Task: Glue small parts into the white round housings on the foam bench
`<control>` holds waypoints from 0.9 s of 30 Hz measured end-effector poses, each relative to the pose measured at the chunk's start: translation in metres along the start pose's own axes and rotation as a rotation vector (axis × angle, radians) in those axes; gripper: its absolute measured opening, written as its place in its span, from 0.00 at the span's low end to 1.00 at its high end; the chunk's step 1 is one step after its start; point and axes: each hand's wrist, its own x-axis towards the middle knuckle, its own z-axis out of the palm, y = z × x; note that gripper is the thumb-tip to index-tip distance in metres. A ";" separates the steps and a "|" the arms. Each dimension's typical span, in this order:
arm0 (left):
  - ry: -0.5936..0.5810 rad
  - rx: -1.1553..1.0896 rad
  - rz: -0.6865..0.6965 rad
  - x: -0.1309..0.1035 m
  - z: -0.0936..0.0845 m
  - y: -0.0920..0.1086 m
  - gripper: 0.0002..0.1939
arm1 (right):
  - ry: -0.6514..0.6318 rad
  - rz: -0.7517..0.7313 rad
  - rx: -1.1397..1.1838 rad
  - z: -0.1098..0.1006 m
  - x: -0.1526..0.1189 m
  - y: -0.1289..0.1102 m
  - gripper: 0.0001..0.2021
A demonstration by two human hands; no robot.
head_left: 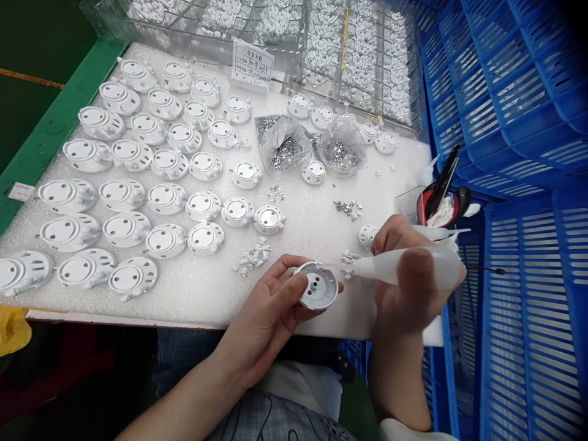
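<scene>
Near the front edge of the foam-covered table, my left hand (pixel 278 306) grips a round white part (pixel 320 288), its hollow inner side turned up. My right hand (pixel 407 269) is wrapped round a translucent squeeze bottle (pixel 432 267) lying nearly level. The bottle's thin nozzle points left and reaches the upper right rim of the part; whether it touches cannot be told. Small white pieces (pixel 255 256) lie just beyond my left hand. Several finished-looking white round parts (pixel 133 275) stand in rows on the left.
Two clear bags of small metal pieces (pixel 285 147) sit mid-table, near a handwritten label (pixel 252 64). Clear trays (pixel 220 37) of white pieces line the back. Blue crates (pixel 533 318) rise at the right, beside a holder with black-handled tools (pixel 443 190).
</scene>
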 end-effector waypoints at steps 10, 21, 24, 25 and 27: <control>0.028 -0.003 -0.020 -0.001 0.001 0.001 0.21 | 0.050 0.340 0.071 -0.008 0.007 0.013 0.17; 0.035 0.005 -0.008 -0.002 0.004 0.004 0.21 | -0.248 0.256 -0.522 0.000 -0.001 0.019 0.06; 0.032 0.002 -0.005 -0.002 0.003 0.003 0.20 | -0.256 0.216 -0.605 0.002 -0.001 0.025 0.07; 0.032 0.001 -0.004 -0.001 0.003 0.003 0.20 | -0.261 0.211 -0.619 0.002 0.000 0.025 0.07; 0.035 0.001 0.000 -0.001 0.003 0.003 0.19 | -0.272 0.197 -0.622 0.001 0.001 0.017 0.12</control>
